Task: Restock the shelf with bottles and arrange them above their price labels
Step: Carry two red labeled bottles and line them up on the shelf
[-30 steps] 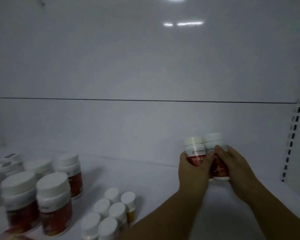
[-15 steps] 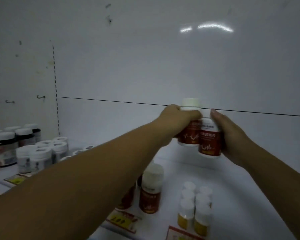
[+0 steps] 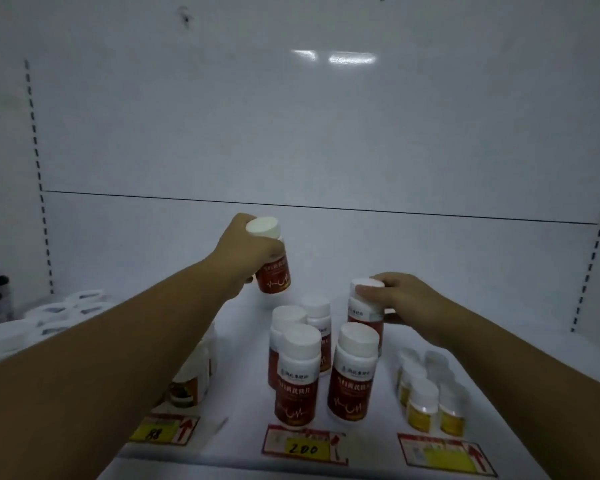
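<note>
My left hand point(image 3: 245, 252) grips a red-labelled, white-capped bottle point(image 3: 274, 271) in the air, tilted, above the back of the shelf point(image 3: 465, 341). My right hand point(image 3: 407, 303) holds the cap and neck of a second red bottle point(image 3: 364, 313) that stands at the back right of a cluster. Several matching red bottles point(image 3: 298, 375) stand in two columns above the price label marked 200 point(image 3: 303, 445).
Small yellow bottles point(image 3: 426, 393) stand at the right above a price label point(image 3: 444, 453). A wider bottle point(image 3: 189, 379) sits behind my left forearm above the label marked 88 point(image 3: 163, 431). White-lidded jars point(image 3: 56, 313) crowd the left. The shelf's white back wall is behind.
Both hands have moved apart and down from holding the two bottles together in the air. The right hand's bottle now stands in the cluster; the left still holds its bottle aloft.
</note>
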`<act>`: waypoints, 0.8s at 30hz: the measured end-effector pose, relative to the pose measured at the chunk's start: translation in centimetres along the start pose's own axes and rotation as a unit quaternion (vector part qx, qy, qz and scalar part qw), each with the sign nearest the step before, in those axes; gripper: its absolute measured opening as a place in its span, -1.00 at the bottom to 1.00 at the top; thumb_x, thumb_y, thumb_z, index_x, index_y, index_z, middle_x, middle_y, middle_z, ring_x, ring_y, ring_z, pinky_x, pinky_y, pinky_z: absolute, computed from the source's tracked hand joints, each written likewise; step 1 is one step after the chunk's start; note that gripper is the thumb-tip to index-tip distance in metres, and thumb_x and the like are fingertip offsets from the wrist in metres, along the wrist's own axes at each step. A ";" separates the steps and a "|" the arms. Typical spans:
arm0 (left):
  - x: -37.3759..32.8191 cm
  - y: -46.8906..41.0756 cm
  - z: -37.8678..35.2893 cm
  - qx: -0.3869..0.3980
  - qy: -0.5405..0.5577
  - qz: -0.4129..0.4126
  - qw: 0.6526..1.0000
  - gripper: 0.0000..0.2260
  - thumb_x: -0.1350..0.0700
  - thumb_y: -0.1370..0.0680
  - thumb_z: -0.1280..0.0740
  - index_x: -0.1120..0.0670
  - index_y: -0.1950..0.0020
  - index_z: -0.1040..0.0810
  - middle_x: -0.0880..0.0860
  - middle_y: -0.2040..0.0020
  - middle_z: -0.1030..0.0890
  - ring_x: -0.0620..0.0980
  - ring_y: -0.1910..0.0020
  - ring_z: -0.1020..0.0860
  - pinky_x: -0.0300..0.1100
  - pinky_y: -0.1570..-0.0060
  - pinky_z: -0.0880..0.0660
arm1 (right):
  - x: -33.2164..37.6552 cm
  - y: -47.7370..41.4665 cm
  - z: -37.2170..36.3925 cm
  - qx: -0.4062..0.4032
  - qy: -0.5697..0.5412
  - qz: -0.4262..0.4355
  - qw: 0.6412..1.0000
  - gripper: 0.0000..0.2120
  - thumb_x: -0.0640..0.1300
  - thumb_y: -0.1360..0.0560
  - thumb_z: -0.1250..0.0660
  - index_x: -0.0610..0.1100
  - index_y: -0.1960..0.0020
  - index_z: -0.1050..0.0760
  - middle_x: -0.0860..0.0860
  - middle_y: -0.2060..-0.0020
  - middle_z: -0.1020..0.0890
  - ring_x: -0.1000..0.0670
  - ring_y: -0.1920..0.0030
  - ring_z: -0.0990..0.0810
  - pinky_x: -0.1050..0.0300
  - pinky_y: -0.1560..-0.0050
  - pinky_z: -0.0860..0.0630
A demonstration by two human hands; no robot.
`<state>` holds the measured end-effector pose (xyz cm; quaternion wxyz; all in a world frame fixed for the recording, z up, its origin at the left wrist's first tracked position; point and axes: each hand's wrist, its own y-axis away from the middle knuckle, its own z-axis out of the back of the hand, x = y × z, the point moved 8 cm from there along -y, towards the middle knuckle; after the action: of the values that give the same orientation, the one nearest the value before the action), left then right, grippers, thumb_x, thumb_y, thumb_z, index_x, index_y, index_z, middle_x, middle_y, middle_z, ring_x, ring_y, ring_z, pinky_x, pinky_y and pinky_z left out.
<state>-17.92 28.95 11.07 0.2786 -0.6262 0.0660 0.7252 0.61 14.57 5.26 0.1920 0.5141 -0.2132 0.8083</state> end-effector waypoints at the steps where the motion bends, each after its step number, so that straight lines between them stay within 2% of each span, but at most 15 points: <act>1: 0.7 -0.5 -0.2 0.006 -0.002 0.008 1.000 -0.51 0.26 -0.46 -0.38 0.05 -0.32 -0.29 0.10 -0.15 -0.39 0.11 -0.12 -0.40 -0.06 0.14 -0.47 | -0.5 0.1 -0.3 0.004 -0.001 -0.015 1.000 -0.73 -0.04 -0.47 -0.37 -0.17 -0.10 -0.54 -0.09 -0.03 -0.64 -0.03 -0.03 -0.61 0.14 0.02 -0.57; 5: 3.5 -1.8 -1.9 0.049 -0.009 0.063 0.997 -0.52 0.28 -0.47 -0.37 0.06 -0.31 -0.26 0.11 -0.13 -0.36 0.12 -0.10 -0.37 0.03 0.06 -0.43 | -1.7 -0.1 -1.3 0.022 0.000 -0.064 0.998 -0.74 -0.07 -0.44 -0.41 -0.16 -0.08 -0.57 -0.09 -0.05 -0.64 -0.04 -0.06 -0.61 0.19 0.07 -0.55; 8: 5.2 -2.5 -2.8 0.075 -0.057 0.086 0.992 -0.53 0.27 -0.47 -0.37 0.04 -0.29 -0.27 0.13 -0.15 -0.38 0.15 -0.11 -0.40 0.06 0.05 -0.49 | -2.2 -0.5 -2.1 0.059 0.027 -0.084 0.994 -0.73 -0.13 -0.41 -0.44 -0.17 -0.08 -0.57 -0.10 -0.05 -0.65 -0.05 -0.07 -0.61 0.20 0.06 -0.54; 11: 6.8 -2.8 -3.4 0.103 -0.101 0.118 0.982 -0.55 0.26 -0.45 -0.39 0.01 -0.25 -0.31 0.15 -0.17 -0.42 0.17 -0.12 -0.44 0.09 0.03 -0.56 | -2.2 -0.8 -2.7 0.099 0.038 -0.097 0.990 -0.73 -0.18 -0.40 -0.43 -0.16 -0.08 -0.55 -0.06 0.03 -0.64 0.01 0.03 -0.61 0.24 0.14 -0.52; 15: 8.0 -2.8 -4.4 0.150 -0.137 0.144 0.969 -0.52 0.20 -0.42 -0.42 0.01 -0.28 -0.33 0.16 -0.12 -0.49 0.13 -0.05 -0.53 -0.03 0.23 -0.61 | -2.2 -1.1 -3.3 0.150 0.035 -0.111 0.982 -0.78 -0.21 -0.41 -0.41 -0.16 -0.05 -0.53 -0.02 0.13 -0.62 0.04 0.13 -0.58 0.28 0.23 -0.51; 17: 8.3 -2.8 -5.1 0.165 -0.136 0.153 0.965 -0.54 0.14 -0.44 -0.41 0.00 -0.28 -0.33 0.14 -0.10 -0.51 0.09 -0.01 -0.55 -0.05 0.26 -0.60 | -2.2 -1.3 -3.4 0.167 0.038 -0.114 0.979 -0.76 -0.19 -0.41 -0.42 -0.15 -0.07 -0.52 -0.03 0.08 -0.62 0.03 0.08 -0.59 0.26 0.21 -0.51; 21: 9.2 -2.7 -5.8 0.174 -0.137 0.181 0.958 -0.62 0.05 -0.50 -0.34 0.03 -0.29 -0.36 0.16 -0.13 -0.53 0.16 -0.09 -0.58 0.04 0.06 -0.61 | -2.0 -1.5 -3.7 0.196 0.060 -0.102 0.973 -0.74 -0.07 -0.46 -0.38 -0.10 -0.13 -0.51 -0.01 -0.02 -0.63 0.04 -0.01 -0.59 0.27 0.14 -0.52; 24: 9.6 -2.4 -5.9 0.174 -0.139 0.193 0.956 -0.67 0.03 -0.51 -0.32 0.02 -0.25 -0.38 0.15 -0.13 -0.55 0.14 -0.06 -0.58 0.01 0.08 -0.60 | -2.1 -1.6 -3.7 0.196 0.070 -0.095 0.973 -0.73 -0.02 -0.48 -0.36 -0.08 -0.13 -0.50 0.00 -0.02 -0.62 0.07 0.00 -0.59 0.29 0.16 -0.51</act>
<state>-12.13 31.44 1.37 0.2446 -0.4368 0.2711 0.8221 -0.51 17.73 2.21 0.1775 0.5018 0.0132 0.8465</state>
